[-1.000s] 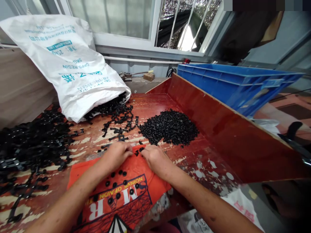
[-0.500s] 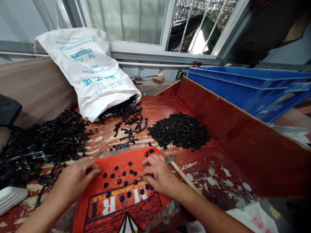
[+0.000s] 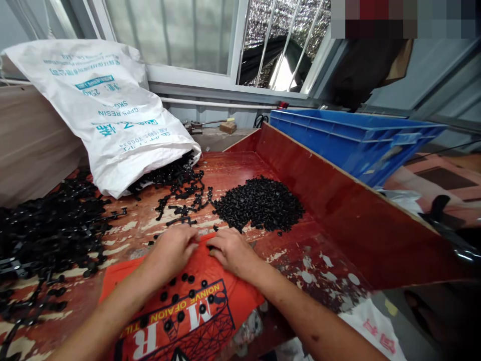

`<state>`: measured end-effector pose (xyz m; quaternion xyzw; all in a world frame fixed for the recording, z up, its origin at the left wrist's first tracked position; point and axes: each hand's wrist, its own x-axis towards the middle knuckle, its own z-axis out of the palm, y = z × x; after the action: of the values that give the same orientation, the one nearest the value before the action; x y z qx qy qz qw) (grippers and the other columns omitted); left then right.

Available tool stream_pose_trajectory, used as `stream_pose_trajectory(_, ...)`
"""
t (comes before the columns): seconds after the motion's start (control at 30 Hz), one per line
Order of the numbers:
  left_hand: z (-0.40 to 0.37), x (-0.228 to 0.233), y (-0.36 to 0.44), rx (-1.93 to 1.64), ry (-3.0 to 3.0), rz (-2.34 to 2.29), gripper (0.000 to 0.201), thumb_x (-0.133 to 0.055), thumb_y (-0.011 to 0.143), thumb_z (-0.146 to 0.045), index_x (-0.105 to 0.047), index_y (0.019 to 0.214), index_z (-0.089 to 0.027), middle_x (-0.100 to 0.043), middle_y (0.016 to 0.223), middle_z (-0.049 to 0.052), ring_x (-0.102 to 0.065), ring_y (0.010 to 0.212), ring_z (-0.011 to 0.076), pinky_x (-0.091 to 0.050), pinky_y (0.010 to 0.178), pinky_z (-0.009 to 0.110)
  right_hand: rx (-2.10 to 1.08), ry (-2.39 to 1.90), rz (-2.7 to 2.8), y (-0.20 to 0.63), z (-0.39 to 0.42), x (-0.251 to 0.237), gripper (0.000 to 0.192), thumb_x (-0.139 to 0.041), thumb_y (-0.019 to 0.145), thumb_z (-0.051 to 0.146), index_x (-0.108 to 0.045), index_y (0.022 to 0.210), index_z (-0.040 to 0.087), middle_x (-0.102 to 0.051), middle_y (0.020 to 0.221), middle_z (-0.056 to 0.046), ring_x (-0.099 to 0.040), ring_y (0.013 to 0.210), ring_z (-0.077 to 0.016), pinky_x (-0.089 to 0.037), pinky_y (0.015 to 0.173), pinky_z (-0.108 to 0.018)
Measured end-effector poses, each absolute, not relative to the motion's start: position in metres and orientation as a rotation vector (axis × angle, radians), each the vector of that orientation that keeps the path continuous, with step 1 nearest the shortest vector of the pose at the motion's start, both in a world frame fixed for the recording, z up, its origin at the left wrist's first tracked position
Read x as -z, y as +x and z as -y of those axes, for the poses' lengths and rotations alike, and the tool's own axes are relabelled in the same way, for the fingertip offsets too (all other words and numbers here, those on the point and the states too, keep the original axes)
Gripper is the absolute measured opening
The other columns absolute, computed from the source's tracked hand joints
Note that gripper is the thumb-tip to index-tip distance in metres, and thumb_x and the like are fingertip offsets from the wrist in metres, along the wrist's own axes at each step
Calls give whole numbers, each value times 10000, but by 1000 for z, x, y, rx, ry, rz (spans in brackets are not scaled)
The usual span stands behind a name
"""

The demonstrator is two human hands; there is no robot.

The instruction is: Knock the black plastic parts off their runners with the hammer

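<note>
A red printed cloth (image 3: 131, 281) lies on the worn table, with several small round black plastic pieces (image 3: 180, 316) scattered over it. At the cloth's far edge, my left hand (image 3: 176, 248) has its fingers curled and pinched. Close by on its right, my right hand (image 3: 233, 253) is also closed, thumb and fingers together over the same edge. The fingertips of the two hands nearly meet; what is between them is hidden. Just beyond the hands is a heap of small black pieces (image 3: 259, 203).
A white resin sack (image 3: 128, 115) spills black moulded parts onto the table. More black parts (image 3: 56, 225) are piled at left. A red board (image 3: 319, 200) walls the right side, with a blue crate (image 3: 349, 140) behind it. A white bag (image 3: 372, 331) lies at lower right.
My left hand has moved right and forward, close to my right hand at the cloth's far edge. The view has turned right. The green-headed tool is now mostly hidden by my right hand.
</note>
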<state>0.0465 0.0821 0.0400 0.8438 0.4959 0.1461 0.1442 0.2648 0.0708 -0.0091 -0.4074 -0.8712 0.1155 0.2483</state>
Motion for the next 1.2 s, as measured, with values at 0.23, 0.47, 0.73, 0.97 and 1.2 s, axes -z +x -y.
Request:
stream_pose_trajectory(0.23, -113, -12, 86, -313, 2468, -1101, 256, -524, 721, -59, -716, 766, -221, -742, 772, 25, -660, 735, 179, -457, 700, 259, -243, -1089, 2418, 264, -57, 17, 76, -636, 863, 112, -671, 857, 179, -649, 874, -65, -578, 926, -234, -440, 883, -365)
stream_pose_trajectory(0.47, -117, -9, 91, -287, 2461, -1045, 144, -569, 734, -134, -684, 676, -199, -705, 698, 46, -615, 661, 181, -420, 634, 266, -251, -1096, 2382, 270, -44, 1, 143, -605, 895, 106, -666, 981, 203, -653, 920, -39, -582, 893, -192, -443, 824, -311)
stream_pose_trajectory(0.73, -88, -47, 41, -655, 1925, -1361, 222, -584, 813, -345, -589, 646, -198, -605, 619, -12, -546, 608, 149, -402, 608, 271, -99, -809, 2606, 254, -46, 19, 166, -553, 974, 158, -705, 908, 174, -638, 765, -50, -536, 766, -206, -405, 774, -343)
stream_pose_trajectory(0.97, -46, -55, -2, -936, 1340, -1393, 258, -767, 680, -364, -688, 866, -203, -696, 772, -7, -630, 703, 152, -500, 682, 280, -166, -715, 2567, 251, -39, 21, 208, -510, 961, 113, -711, 951, 164, -712, 836, -60, -586, 791, -194, -422, 853, -374)
stream_pose_trajectory(1.2, -37, -31, -6, -703, 1887, -1598, 215, -591, 829, -384, -718, 748, -230, -726, 798, 20, -649, 775, 210, -478, 764, 342, -408, -830, 2393, 268, -40, 3, 246, -573, 894, 85, -688, 1050, 237, -761, 989, -4, -672, 914, -162, -415, 1034, -351)
